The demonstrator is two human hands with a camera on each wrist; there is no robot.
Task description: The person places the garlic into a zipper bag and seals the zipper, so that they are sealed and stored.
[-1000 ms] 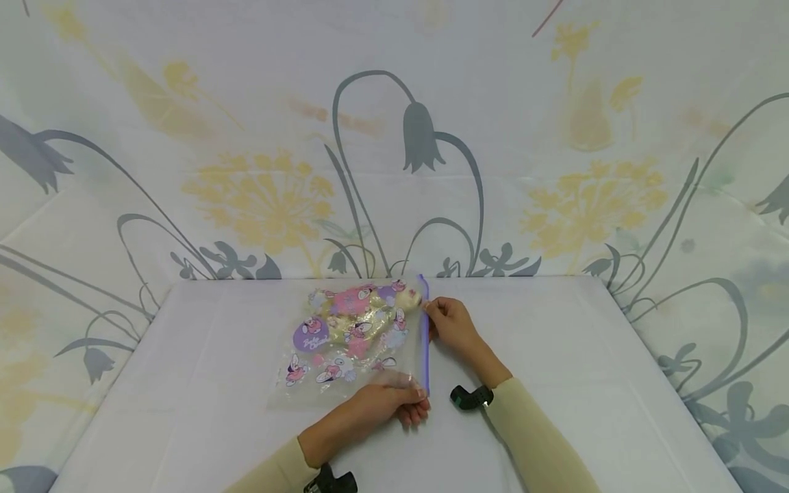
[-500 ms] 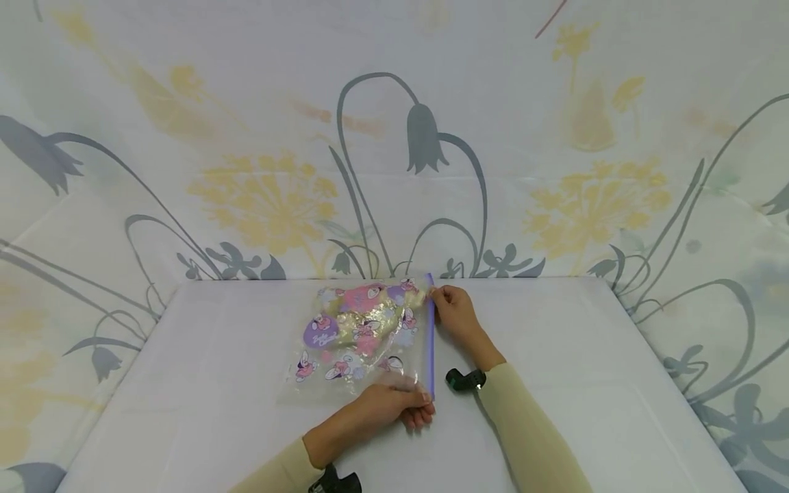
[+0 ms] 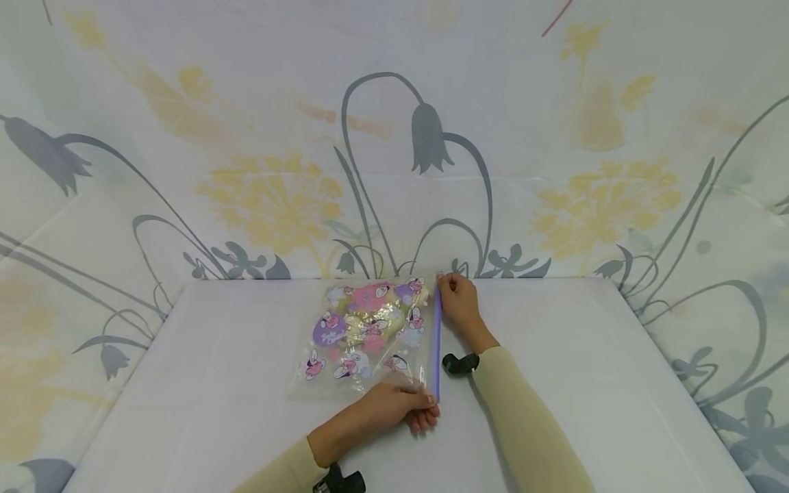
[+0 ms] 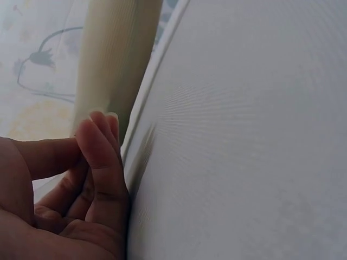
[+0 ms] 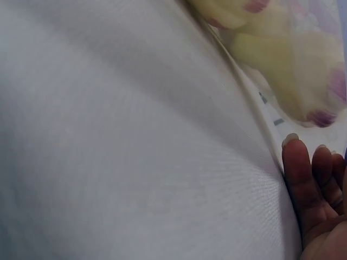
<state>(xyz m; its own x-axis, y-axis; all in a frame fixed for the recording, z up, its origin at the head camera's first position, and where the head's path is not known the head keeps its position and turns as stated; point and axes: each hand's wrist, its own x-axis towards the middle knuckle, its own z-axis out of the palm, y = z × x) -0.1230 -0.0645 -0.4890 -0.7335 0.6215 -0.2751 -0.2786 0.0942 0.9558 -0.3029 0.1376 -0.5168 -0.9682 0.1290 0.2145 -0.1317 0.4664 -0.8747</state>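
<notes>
A clear zip bag [image 3: 364, 366] printed with pink and purple cartoon figures lies flat on the white table, its purple zip strip [image 3: 437, 342] along the right side. Inside are pale yellow pieces [image 5: 276, 70] with purplish-pink ends, partly hidden by the print. My left hand [image 3: 397, 405] pinches the near end of the strip between thumb and fingers, the other fingers curled beneath. At the strip's far corner, my right hand [image 3: 459, 301] pinches the edge. In the left wrist view, the thumb of my left hand [image 4: 81, 189] meets the index fingertip.
A white cloth-covered table [image 3: 555, 383] spreads around the bag. Behind it hangs a curtain [image 3: 505, 103] with grey and yellow flowers, close to the table's back edge. Black wrist cameras [image 3: 459, 364] sit by the beige sleeves [image 3: 524, 411].
My right hand has slid along the purple strip to its far end. My left hand keeps its pinch at the near end. The whole head view has shifted slightly.
</notes>
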